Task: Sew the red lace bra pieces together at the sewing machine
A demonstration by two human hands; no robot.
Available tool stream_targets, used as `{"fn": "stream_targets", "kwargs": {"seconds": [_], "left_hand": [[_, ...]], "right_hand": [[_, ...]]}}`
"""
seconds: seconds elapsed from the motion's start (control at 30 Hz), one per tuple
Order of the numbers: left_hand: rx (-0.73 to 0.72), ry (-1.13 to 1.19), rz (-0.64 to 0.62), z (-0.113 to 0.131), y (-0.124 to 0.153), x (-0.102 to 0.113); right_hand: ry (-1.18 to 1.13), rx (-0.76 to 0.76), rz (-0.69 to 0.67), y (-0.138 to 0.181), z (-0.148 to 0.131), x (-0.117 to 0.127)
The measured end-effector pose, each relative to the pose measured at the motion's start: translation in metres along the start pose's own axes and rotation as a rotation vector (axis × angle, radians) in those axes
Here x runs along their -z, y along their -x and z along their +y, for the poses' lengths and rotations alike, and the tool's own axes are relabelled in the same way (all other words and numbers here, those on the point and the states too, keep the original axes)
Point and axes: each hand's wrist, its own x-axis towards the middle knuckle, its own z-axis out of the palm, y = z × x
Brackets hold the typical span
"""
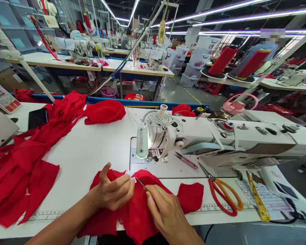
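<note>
Red fabric (140, 211) lies bunched at the table's front edge, below the sewing machine's needle area. My left hand (114, 190) rests over it with fingers curled and thumb raised. A small white piece, perhaps a label (129, 173), shows at its fingertips against the cloth. Between thumb and fingers, my right hand (165, 211) grips a thin pointed metal tool (141, 183), its tip aimed at the white piece; most of the tool is hidden in the hand. The white sewing machine (193, 134) stands just beyond both hands.
Thread snips (186, 160) and orange-and-red-handled scissors (219, 190) lie right of my hands, near a yellow tape measure (258, 200). Red cloth pieces (20, 163) are heaped at left beside a black phone (37, 118). A person (269, 47) is in the right background.
</note>
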Motion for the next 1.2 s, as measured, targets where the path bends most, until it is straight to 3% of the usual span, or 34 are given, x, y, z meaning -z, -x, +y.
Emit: {"fn": "stream_targets", "kwargs": {"seconds": [0.1, 0.63, 0.93, 1.2], "left_hand": [[0.009, 0.001, 0.0, 0.0001, 0.0021, -0.0015], [0.005, 0.03, 0.012, -0.0007, -0.0029, -0.0001], [0.015, 0.033, 0.01, -0.0013, 0.0017, -0.0019], [0.032, 0.044, 0.019, -0.0005, -0.002, -0.0011]], "right_hand": [[0.006, -0.044, -0.047, 0.0023, 0.0028, -0.0018], [0.037, -0.044, -0.004, 0.0056, 0.0032, -0.0049], [-0.119, -0.055, 0.024, 0.005, 0.002, -0.0106], [0.006, -0.01, 0.063, 0.0069, 0.0016, -0.0078]]}}
